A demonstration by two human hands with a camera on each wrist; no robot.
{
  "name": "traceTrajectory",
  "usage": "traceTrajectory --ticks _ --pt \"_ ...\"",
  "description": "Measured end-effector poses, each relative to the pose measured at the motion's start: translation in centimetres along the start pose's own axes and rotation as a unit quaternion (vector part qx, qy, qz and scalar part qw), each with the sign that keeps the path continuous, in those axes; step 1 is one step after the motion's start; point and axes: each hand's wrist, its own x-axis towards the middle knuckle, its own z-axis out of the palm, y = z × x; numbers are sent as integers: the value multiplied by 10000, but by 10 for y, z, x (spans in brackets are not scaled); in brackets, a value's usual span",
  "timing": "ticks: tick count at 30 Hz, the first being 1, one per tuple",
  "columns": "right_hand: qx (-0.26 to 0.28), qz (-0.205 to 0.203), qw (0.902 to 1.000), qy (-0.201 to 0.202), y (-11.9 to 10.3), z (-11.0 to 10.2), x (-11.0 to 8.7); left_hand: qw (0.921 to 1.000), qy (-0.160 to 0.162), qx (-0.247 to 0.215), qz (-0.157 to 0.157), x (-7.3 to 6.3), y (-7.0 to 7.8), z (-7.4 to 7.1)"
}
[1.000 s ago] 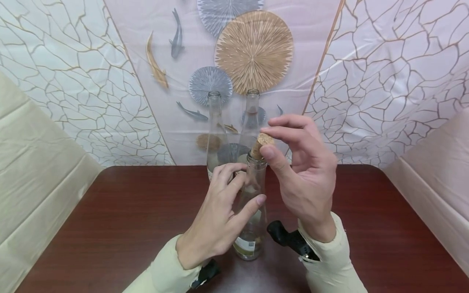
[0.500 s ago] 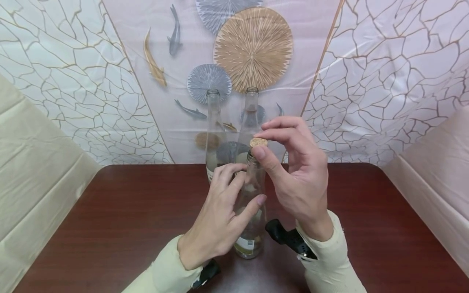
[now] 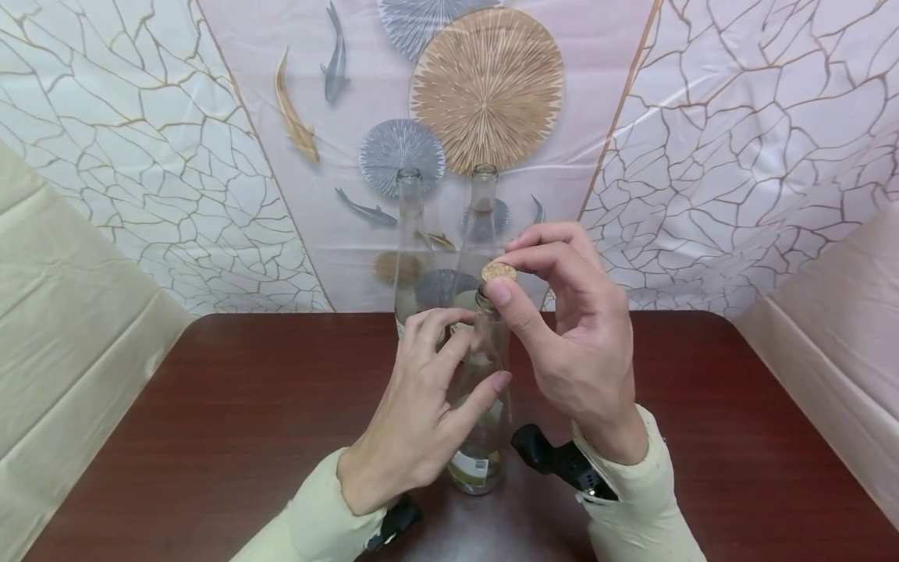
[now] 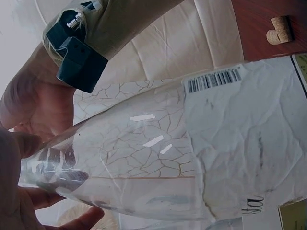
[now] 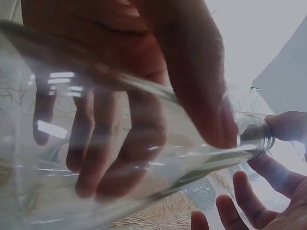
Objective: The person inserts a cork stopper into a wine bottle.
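A clear glass bottle stands upright at the middle of the table, its mouth open upward. My left hand holds it round the shoulder, fingers behind and thumb in front. In the right wrist view, the fingers of that left hand show through the glass. Between thumb and fingertips, my right hand pinches a cork right at the bottle's mouth. The cork's speckled top shows; its lower part is hidden by the thumb. A crumpled white label with a barcode covers the bottle's lower part.
Two more clear bottles stand behind the held one, a left one and a right one, with no corks in their mouths. Loose corks lie on the red-brown table. A patterned cloth backdrop rises behind.
The cork was tilted over the bottle's mouth and now sits more upright; my right hand shifted slightly left with it. My left hand keeps its hold on the bottle.
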Motion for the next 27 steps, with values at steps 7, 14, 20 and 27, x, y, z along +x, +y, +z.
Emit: traceTrajectory --ticks 7,14,20,27 --pt "-168 -70 9998 81 2 -2 -1 10000 4 1 -53 1 0 -1" --pt "-508 -280 9983 -31 4 -3 -6 9996 -73 -63 -261 -2 0 -3" --pt "-715 -360 9968 -39 0 -9 -10 9994 12 -143 -300 -3 0 -2" --pt "-947 -435 9945 -50 -1 -22 -14 9996 96 -134 -226 -3 -2 -4"
